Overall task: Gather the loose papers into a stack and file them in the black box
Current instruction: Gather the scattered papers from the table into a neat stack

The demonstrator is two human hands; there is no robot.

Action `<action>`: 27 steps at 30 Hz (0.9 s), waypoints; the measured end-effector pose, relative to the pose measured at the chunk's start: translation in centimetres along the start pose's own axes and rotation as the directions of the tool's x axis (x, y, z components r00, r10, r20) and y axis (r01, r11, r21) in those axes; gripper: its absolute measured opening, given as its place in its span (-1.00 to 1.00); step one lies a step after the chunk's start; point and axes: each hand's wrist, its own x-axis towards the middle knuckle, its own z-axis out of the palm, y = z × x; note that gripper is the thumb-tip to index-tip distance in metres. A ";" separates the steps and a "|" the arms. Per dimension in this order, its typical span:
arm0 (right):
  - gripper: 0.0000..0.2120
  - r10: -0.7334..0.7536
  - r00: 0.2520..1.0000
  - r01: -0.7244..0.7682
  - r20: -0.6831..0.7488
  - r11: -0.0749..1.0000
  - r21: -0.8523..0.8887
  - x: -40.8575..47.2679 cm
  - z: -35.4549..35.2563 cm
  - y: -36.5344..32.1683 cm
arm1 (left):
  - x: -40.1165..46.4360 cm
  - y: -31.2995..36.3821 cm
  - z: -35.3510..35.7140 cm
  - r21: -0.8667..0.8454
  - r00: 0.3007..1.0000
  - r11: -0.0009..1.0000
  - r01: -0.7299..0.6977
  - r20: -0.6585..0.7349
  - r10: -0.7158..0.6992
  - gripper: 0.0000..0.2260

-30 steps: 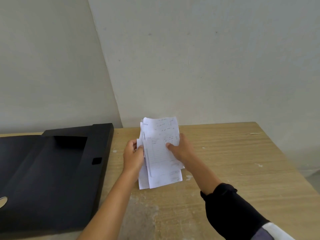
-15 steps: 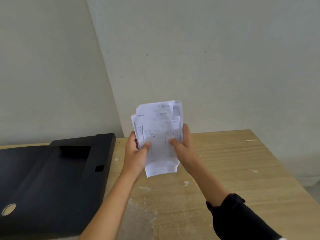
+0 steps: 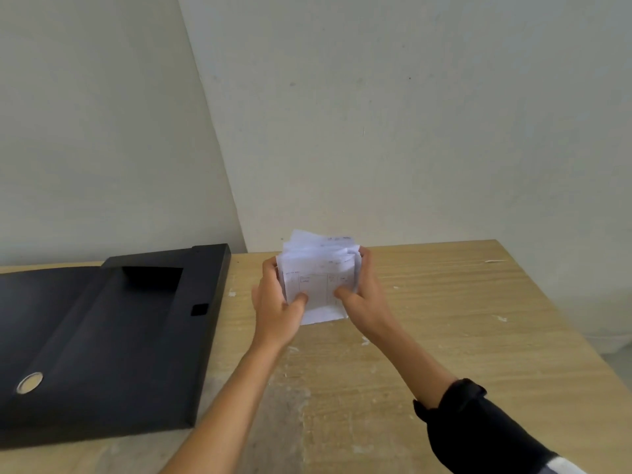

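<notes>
Both hands hold a bundle of thin white printed paper sheets [image 3: 319, 278] upright above the pale wood-grain desk [image 3: 444, 319], near its far edge by the plain grey wall [image 3: 410, 114]. The left hand [image 3: 275, 304] clasps the left edge and the right hand [image 3: 362, 299] the right edge, each with its thumb pressed on the front sheet and its fingers [image 3: 365, 256] curled behind, so both are closed on the bundle. The sheets are light and limp; their top edges fan out unevenly and one corner curls, so they will likely slide against one another unless pinched firmly at both sides. Tapping the lower edge on the desk looks like the way to square them.

The flat matte black box file [image 3: 113, 340] lies open on the left of the desk, well apart from the papers. It looks stiff and smooth, with a shallow tray, a small square slot on its right wall and a round metal-rimmed finger hole [image 3: 30, 382] at its near left.
</notes>
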 end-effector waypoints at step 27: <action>-0.40 -0.361 0.931 0.325 0.061 0.736 -0.595 0.4 0.3 -2.1 | -0.7 -0.9 1.5 -0.246 0.999 0.969 -0.035 -0.002 0.035 -0.60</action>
